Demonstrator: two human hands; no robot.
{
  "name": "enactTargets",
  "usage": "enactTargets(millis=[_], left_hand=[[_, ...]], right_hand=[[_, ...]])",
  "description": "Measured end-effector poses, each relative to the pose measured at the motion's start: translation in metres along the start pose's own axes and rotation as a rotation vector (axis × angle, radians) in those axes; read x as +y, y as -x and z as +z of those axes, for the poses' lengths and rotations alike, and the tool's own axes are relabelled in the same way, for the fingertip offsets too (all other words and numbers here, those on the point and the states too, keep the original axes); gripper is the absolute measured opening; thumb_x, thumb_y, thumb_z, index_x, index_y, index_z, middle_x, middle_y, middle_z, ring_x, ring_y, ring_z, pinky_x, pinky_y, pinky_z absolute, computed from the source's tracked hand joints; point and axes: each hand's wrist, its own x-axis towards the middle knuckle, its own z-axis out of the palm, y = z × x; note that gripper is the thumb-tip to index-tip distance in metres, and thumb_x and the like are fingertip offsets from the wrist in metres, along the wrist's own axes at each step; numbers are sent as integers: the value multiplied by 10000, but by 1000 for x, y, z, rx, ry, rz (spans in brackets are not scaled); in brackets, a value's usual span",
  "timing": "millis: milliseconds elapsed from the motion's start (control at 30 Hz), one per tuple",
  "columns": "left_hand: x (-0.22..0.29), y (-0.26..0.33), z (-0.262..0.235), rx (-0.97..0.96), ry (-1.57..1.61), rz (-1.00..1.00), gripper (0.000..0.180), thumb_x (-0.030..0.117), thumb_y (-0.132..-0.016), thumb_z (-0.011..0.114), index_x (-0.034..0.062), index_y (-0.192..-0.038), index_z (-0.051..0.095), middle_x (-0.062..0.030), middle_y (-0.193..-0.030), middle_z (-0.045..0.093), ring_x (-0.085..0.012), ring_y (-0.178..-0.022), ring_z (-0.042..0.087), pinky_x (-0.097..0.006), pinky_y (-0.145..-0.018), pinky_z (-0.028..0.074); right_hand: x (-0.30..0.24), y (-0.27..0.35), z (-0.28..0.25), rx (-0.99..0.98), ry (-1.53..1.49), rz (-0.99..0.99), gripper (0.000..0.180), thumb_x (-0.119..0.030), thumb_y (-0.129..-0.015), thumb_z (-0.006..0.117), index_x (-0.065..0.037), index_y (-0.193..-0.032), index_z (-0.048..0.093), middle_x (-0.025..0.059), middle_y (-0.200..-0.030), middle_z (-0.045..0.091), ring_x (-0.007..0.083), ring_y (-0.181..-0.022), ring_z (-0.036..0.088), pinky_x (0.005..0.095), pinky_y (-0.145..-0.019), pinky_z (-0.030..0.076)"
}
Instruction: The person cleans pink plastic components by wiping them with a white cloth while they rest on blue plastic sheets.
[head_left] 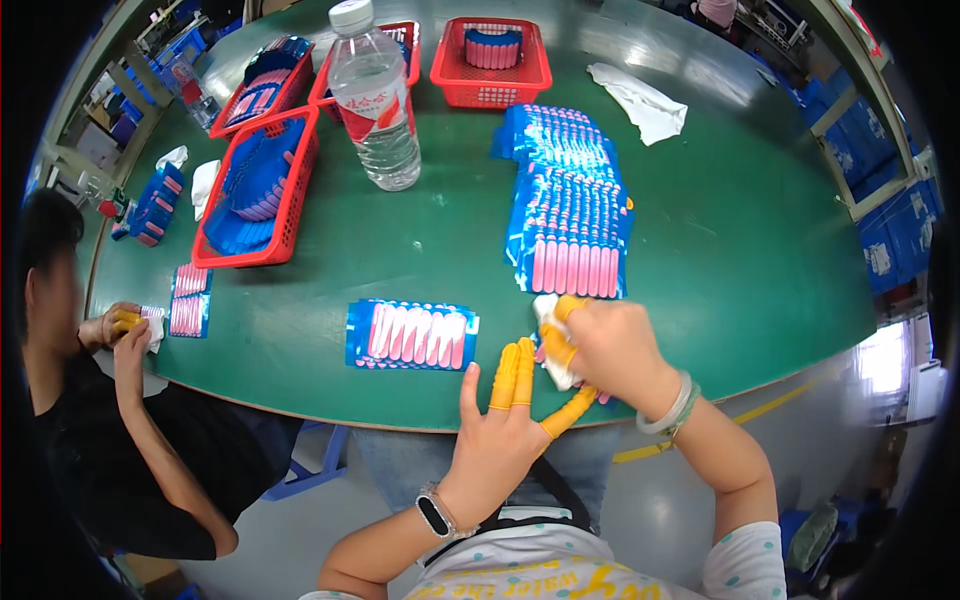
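Observation:
My right hand [610, 345], with yellow finger cots, grips a white cloth [552, 345] at the near edge of the green table [740, 230]. My left hand [500, 420] is flat with fingers spread just left of it, yellow cots on three fingers, its thumb reaching toward the cloth and a pink item that is mostly hidden under my right hand. A blue card of pink and white pieces [412, 335] lies to the left of my hands. A long overlapping row of similar blue cards [570, 195] stretches away from my right hand.
A clear water bottle [373, 95] stands mid-table. Red baskets [255, 190] [490, 60] hold blue and pink parts. Another white cloth [640, 100] lies far right. A person in black [120, 400] sits at the left, hands near small pink cards [190, 300].

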Motion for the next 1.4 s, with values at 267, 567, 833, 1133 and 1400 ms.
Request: enactTargets(millis=[267,567,833,1133,1400], left_hand=[[0,3,2,-17,41,-2,501,321,-883,614,471,-1354,535,-229,-1313,534,-330,-1336,448,-632,-1088,181],[5,1,8,10,55,-42,483,242,-915,516,511,-1315,548,-256,-1402,483,-313,-1356,440,-611,-1100,172],[6,-2,8,24,19,-63,541,222,-849,621,499,-1310,560,-259,-1371,497,-351,-1375,408,-606,-1107,159],[10,-1,6,-46,48,-43,554,215,-845,627,484,-1324,554,-265,-1405,456,-364,-1377,386,-600,-1107,139],[8,-1,2,-37,86,-41,576,168,-840,621,471,-1325,559,-292,-1403,450,-381,-1372,387,-591,-1112,139]], right_hand=[[7,3,6,-43,59,-177,178,-204,-758,709,-77,-845,621,85,-671,612,252,-600,647,375,-517,489],[11,-2,7,62,99,-85,216,-166,-708,758,-56,-859,649,107,-657,605,294,-573,609,404,-518,477],[23,-14,10,49,54,-70,223,-179,-677,755,-57,-811,625,114,-676,594,284,-603,623,378,-530,480],[29,-6,14,76,20,-113,230,-179,-658,745,-67,-802,607,89,-637,559,283,-573,597,403,-504,463],[26,-1,8,43,82,-176,119,-182,-734,684,-114,-813,625,42,-674,596,213,-605,635,363,-521,490]])
